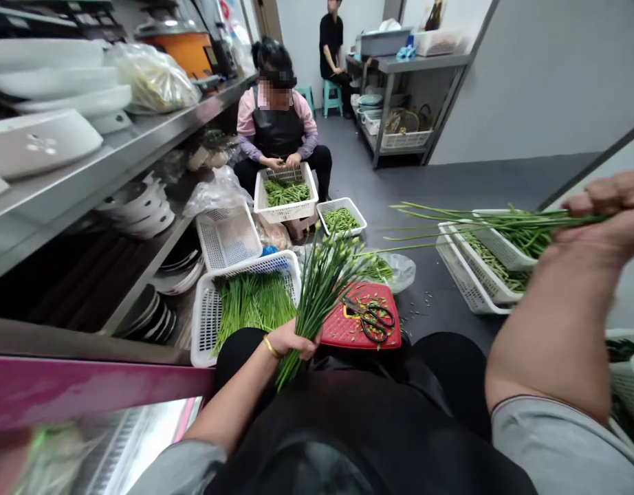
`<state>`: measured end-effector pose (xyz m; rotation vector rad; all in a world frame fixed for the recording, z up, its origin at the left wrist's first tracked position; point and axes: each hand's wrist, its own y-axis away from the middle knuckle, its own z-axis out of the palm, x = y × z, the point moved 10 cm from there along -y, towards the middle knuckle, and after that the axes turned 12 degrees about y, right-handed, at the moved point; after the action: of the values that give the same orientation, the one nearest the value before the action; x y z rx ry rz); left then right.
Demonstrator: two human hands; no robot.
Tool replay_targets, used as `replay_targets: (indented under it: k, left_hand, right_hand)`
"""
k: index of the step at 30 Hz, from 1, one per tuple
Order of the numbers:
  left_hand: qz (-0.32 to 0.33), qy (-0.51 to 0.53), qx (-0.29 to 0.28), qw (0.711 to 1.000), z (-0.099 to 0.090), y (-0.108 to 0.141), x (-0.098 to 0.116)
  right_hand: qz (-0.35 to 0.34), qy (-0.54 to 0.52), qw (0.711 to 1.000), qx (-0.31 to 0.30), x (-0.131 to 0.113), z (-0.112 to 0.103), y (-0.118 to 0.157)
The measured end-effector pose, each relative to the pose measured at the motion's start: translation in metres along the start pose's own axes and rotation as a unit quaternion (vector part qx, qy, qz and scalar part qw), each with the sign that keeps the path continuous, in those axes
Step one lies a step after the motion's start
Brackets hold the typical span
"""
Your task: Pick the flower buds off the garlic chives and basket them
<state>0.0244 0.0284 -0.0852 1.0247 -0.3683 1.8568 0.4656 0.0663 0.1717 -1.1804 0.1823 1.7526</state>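
My left hand [298, 338] is closed round a thick bunch of garlic chive stems [320, 285] with pale buds at their tops, held upright before my lap. Out to the right, my raised right hand [608, 206] grips a few long stems [507, 218], their tips pointing left. Scissors [373, 318] with black handles lie on a red stool [337, 330] between my knees, among scattered snipped buds. Left of the bunch, a white basket [206, 309] holds cut green stems [252, 302] laid side by side.
A co-worker [278, 117] sits ahead, both hands over a white basket [286, 216] of green pieces. Another person [331, 48] sits farther back. Stacked baskets [466, 275] stand on the right floor. Steel shelving [167, 137] with dishes runs along the left; a steel table [425, 63] stands behind.
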Motion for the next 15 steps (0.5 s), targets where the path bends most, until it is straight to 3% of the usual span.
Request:
replay_targets:
  k: [2,4,7,8,10,12,15]
  left_hand:
    - [0.018,-0.021,0.031,0.999,-0.004,0.000,0.008]
    - [0.027,-0.048,0.050,0.997,-0.006,-0.002,0.013]
    - [0.018,-0.093,0.054,0.994,-0.003,-0.006,0.013]
    - [0.012,-0.105,0.054,0.993,-0.002,-0.006,0.011]
    - [-0.002,-0.121,0.057,0.991,-0.001,-0.006,0.007]
    - [-0.006,-0.127,0.062,0.990,-0.002,-0.004,0.005]
    - [-0.002,-0.122,0.061,0.991,-0.004,0.000,0.005]
  right_hand:
    - [-0.028,0.046,0.996,-0.071,-0.007,0.021,0.023]
    - [-0.010,0.111,0.979,-0.168,0.007,0.060,0.068]
    - [0.141,0.184,0.913,-0.337,0.069,0.124,0.157]
    - [0.167,0.190,0.894,-0.369,0.084,0.138,0.182]
    - [0.194,0.167,0.885,-0.388,0.102,0.155,0.210]
    - [0.188,0.132,0.902,-0.367,0.104,0.157,0.210]
    - [0.139,0.097,0.946,-0.276,0.080,0.132,0.163]
